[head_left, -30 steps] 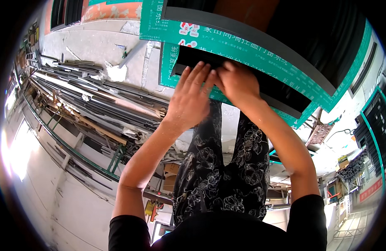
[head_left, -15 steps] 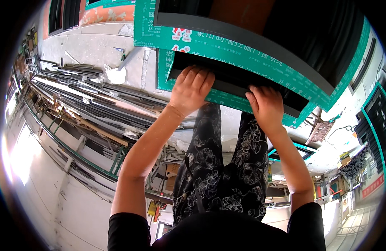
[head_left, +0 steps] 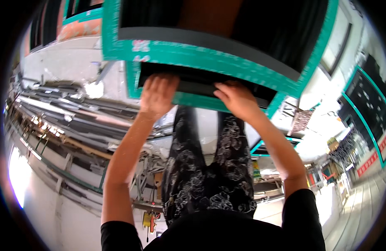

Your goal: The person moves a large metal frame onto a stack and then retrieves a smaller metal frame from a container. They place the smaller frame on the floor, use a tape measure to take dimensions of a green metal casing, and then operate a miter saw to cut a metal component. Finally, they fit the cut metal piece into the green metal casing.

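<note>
A smaller window frame with green film and a dark inner edge is in front of me. My left hand has its fingers wrapped over the near rail, toward the frame's left end. My right hand grips the same rail farther right, thumb on the near side and fingertips partly hidden inside the dark opening. Just beyond it is a larger window frame, also in green film, with a grey inner border and dark panes. Whether the two frames touch cannot be made out. Both hands are slightly blurred.
Long metal profiles lie heaped at the left beside a green rack. A scrap of white paper lies near the heap. Another green-edged frame stands at the right. A smaller green-edged frame lies beyond my right forearm.
The surroundings have shifted left and somewhat down in the picture. Both hands and both frames now appear farther left, with the grip on the rail kept.
</note>
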Tool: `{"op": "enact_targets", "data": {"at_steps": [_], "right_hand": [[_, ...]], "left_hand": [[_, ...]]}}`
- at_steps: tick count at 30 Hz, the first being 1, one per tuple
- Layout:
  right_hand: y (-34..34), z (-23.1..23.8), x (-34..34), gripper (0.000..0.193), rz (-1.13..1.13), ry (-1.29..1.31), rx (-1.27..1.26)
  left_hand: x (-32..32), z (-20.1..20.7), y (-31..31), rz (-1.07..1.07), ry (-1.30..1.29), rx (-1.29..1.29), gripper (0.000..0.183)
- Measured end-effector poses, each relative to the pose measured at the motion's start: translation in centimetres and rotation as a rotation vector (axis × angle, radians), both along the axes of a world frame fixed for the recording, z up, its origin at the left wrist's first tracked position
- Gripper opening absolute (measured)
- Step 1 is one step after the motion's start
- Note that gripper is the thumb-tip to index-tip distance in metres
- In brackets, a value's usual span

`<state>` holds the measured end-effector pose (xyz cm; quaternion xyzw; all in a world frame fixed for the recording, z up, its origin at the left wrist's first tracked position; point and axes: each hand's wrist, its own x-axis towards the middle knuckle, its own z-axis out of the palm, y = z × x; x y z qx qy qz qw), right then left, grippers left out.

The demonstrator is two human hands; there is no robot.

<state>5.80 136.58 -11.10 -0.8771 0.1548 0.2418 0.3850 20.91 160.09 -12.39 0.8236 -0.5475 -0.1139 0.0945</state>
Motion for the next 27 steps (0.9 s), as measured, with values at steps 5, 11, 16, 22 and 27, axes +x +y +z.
{"op": "enact_targets", "data": {"at_steps": [5, 11, 16, 22, 27], "right_hand": [[0.4, 0.9, -0.5, 0.034, 0.034, 0.08, -0.104], [2.5, 1.0, -1.5, 0.029, -0.125, -0.252, -0.36], [-0.1, 0.3, -2.0, 0.032, -0.028, -0.088, -0.072], [-5.0, -0.2, -1.8, 0.031, 0.056, 0.338, 0.223], [-5.4, -1.5, -1.9, 0.03, 0.022, 0.289, 0.373]], "left_hand": [[0.4, -0.2, 0.3, 0.003, -0.05, -0.134, 0.051], [0.6, -0.5, 0.5, 0.002, -0.062, -0.204, 0.053], [0.7, -0.7, 1.4, 0.007, -0.055, -0.162, 0.054], [1.2, -0.7, 2.0, 0.0, -0.054, -0.142, 0.06], [1.5, -0.6, 2.4, 0.006, -0.032, -0.093, 0.068]]}}
